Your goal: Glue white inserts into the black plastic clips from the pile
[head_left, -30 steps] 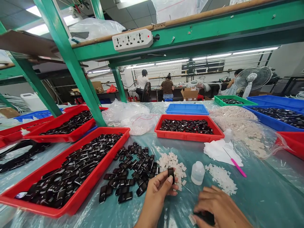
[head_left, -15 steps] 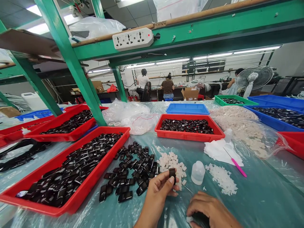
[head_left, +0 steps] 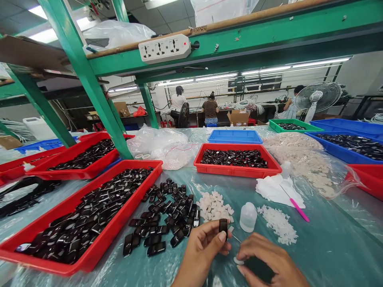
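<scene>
Black piece [head_left: 223, 226], held near-upright, lower centre of frame.
Left hand [head_left: 202, 249]: thumb and fingers pinched on it. Right hand [head_left: 267, 255]: fingertips pinched on small white piece [head_left: 238, 261]; hands near, apart. Handling, as judged: steady left grip, light edge-pinch on the white, clear of the bottle [head_left: 248, 217] behind.

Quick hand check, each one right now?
Left hand: closed, holding a black piece upright.
Right hand: fingers curled, pinching a small whitish piece.
</scene>
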### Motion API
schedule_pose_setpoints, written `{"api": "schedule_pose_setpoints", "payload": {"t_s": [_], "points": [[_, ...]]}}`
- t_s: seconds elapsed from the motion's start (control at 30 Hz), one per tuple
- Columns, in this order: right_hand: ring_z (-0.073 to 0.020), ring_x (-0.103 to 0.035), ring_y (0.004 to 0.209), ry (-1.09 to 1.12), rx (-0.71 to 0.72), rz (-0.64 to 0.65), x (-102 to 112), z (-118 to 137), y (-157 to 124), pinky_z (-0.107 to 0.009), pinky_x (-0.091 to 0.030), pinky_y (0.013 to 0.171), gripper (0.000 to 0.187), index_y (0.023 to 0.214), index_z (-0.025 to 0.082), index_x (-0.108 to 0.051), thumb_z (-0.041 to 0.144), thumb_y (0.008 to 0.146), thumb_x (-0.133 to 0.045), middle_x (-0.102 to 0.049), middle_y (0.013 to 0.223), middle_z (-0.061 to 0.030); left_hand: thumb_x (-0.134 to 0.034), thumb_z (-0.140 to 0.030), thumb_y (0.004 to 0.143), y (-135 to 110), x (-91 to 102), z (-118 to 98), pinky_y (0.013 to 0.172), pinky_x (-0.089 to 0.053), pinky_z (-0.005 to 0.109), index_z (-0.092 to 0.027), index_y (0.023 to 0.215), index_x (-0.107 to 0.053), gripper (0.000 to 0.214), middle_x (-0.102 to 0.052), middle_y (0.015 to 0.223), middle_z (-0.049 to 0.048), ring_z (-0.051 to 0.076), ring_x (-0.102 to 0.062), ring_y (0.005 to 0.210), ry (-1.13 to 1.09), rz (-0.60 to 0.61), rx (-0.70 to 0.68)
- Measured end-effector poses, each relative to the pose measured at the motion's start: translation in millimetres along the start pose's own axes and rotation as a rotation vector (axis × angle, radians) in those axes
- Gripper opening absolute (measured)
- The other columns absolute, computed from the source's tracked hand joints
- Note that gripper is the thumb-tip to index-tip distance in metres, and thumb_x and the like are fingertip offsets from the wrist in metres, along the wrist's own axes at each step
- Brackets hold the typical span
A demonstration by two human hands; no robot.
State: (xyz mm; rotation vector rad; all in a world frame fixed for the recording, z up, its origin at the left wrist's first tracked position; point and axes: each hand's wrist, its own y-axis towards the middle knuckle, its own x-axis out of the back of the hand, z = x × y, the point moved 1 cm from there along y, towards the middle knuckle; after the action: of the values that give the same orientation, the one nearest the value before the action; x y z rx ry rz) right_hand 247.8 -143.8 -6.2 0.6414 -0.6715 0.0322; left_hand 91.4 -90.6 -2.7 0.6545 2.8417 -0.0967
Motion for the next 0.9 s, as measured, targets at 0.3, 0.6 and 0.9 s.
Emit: {"api": "schedule_pose_setpoints", "payload": {"t_s": [0.3, 0.6, 0.9], "points": [[-0.0153, -0.064, 0.064, 0.049, 0.076, -0.043, 7.9, 3.7, 0.5, -0.025, -0.053, 0.058, 0.014, 0.072, 0.021, -0.06, 0.007, 0.075, -0.059, -0.067, 0.068, -0.0025, -0.072, -0.04, 0.07, -3.1, -0.9, -0.6, 0.058, -0.046, 0.024, -0.015, 0.1, -0.071, 0.039, -0.069, 0.078, 0.0091, 0.013, -0.059, 0.058, -0.008, 0.012, -0.014], [-0.0154, -0.067, 0.06, 0.08, 0.155, -0.102, 15.0, 10.4, 4.2, -0.023, -0.054, 0.055, 0.018, 0.071, 0.02, -0.069, 0.003, 0.07, -0.064, -0.071, 0.068, -0.0042, -0.073, -0.038, 0.069, -2.9, -2.4, 1.3, 0.055, -0.045, 0.021, -0.016, 0.096, -0.072, 0.035, -0.071, 0.074, 0.0072, 0.01, -0.059, 0.055, -0.033, -0.02, -0.036], [-0.0164, -0.068, 0.058, 0.133, 0.143, -0.143, 15.8, 9.1, 0.7, -0.024, -0.054, 0.055, 0.025, 0.076, 0.026, -0.073, 0.003, 0.067, -0.067, -0.074, 0.07, -0.0031, -0.073, -0.036, 0.069, -1.9, -2.4, 2.3, 0.054, -0.045, 0.021, -0.016, 0.096, -0.072, 0.033, -0.071, 0.073, 0.0078, 0.01, -0.059, 0.053, -0.041, -0.023, -0.054]]}}
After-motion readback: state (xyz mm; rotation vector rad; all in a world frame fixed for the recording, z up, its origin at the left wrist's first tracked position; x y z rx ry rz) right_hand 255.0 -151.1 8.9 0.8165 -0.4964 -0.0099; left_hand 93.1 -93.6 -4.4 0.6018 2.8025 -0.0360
